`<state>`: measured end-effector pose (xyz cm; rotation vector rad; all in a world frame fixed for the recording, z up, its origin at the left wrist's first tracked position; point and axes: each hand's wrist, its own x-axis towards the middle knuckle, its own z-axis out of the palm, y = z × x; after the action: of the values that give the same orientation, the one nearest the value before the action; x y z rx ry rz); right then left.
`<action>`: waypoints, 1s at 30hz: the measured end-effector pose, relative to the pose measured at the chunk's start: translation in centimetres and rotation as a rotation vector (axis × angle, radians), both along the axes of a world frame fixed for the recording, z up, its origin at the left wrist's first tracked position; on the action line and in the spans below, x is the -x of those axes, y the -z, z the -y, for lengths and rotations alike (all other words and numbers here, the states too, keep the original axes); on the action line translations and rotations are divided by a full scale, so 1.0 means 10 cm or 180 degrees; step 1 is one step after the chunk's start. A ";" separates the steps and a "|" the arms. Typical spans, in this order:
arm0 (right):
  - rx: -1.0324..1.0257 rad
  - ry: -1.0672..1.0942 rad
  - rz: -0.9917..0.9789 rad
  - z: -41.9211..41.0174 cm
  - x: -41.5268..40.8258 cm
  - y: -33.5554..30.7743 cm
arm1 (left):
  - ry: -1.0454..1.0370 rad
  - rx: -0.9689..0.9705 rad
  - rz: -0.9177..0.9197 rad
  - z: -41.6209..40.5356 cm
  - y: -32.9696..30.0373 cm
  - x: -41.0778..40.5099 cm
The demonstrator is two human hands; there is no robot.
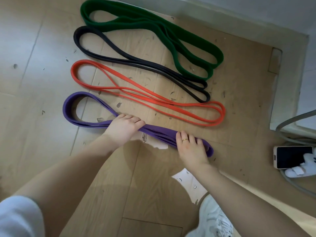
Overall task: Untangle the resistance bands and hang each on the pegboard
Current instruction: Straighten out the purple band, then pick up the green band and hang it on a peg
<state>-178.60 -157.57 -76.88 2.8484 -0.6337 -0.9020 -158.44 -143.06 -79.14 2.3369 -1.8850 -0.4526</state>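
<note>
Several resistance bands lie folded in separate rows on a cardboard sheet (239,93) on the floor: a wide green band (153,29) farthest, then a black band (136,60), a red band (153,100) and a purple band (77,117) nearest me. My left hand (123,129) grips the purple band near its middle, fingers curled over it. My right hand (189,147) lies on the purple band's right end, fingers curled round the strands. No pegboard is in view.
A phone (290,156) lies at the right next to a white power strip (301,171) with grey cables (290,124). A white wall base (256,16) runs along the far edge. My white shoe (215,219) stands at the bottom right on the wood floor.
</note>
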 end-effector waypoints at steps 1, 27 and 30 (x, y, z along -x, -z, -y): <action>0.0060 -0.0066 0.0134 0.06 0.03 0.02 | -0.0017 -0.0044 -0.0048 -0.02 0.01 0.00; -0.0624 -0.0297 -0.0033 -0.33 -0.64 -2.90 | -0.1964 -0.0125 -0.0354 -1.08 -2.87 -0.06; -0.0818 -0.0374 0.0469 -0.64 -0.64 -3.37 | -0.2249 0.0300 -0.0451 -1.33 -3.29 0.12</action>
<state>-172.19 -151.17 -43.17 3.1646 -0.3815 -0.8145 -159.63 -129.75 -46.23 2.6008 -0.8969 -0.4116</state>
